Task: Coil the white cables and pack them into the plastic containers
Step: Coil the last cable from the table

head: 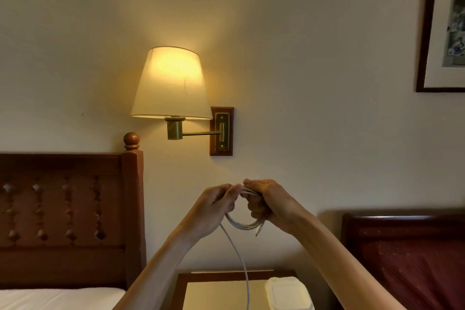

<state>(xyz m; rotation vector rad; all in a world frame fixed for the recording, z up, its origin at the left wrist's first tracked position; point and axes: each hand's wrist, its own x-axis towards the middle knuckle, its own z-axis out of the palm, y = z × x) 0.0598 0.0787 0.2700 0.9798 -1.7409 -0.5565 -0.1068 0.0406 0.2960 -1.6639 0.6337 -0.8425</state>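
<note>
White cable [240, 225], partly wound into a small coil, hangs between two raised hands in front of a cream wall. The right hand [266, 205] has its fingers curled round the gathered loops, with one plug end poking out below its knuckles. The left hand [216, 205] pinches the cable at the top of the coil, fingertips meeting the right hand's. From under the left hand, the loose tail drops straight down to a nightstand [226, 292] at the bottom edge of the view. A closed plastic container [289, 293] sits on the nightstand's right side, directly below the hands.

This looks like mid-coiling, with a good length of tail yet to wind. To do it well, the right hand should keep the loops clamped and even in size while the left slides down the tail and lays each new loop flat on the others, letting any twist run out. The coil needs to stay small enough for the container.

A lit wall lamp [171, 83] glows above; wooden headboards stand on either side.
</note>
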